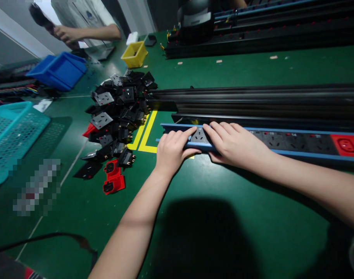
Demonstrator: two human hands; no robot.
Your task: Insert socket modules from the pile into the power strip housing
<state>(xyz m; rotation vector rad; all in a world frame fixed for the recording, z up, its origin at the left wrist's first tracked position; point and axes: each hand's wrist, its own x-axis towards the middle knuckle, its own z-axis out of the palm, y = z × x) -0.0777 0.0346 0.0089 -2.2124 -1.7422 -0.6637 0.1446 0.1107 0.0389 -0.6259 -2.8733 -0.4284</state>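
Observation:
A long blue-edged power strip [299,143] runs across the bench to the right, with black socket modules and one red socket [347,145] set in its channel. My left hand [172,149] is closed round the strip's left end, fingers over the far edge and thumb along the near side. Just right of it, my right hand [230,143] also grips the strip, fingers on top and thumb beneath. Between the two hands shows a dark grey socket module [199,135], seated in the channel, with fingertips of both hands at its edges.
A heap of loose socket modules [118,112] lies left of the strip, with red sockets [114,177] nearer me. Black rails [252,95] lie behind the strip. A teal basket [16,135], blue bin [60,69] and yellow bin [135,54] stand left. Another person's hand [68,35] is beyond.

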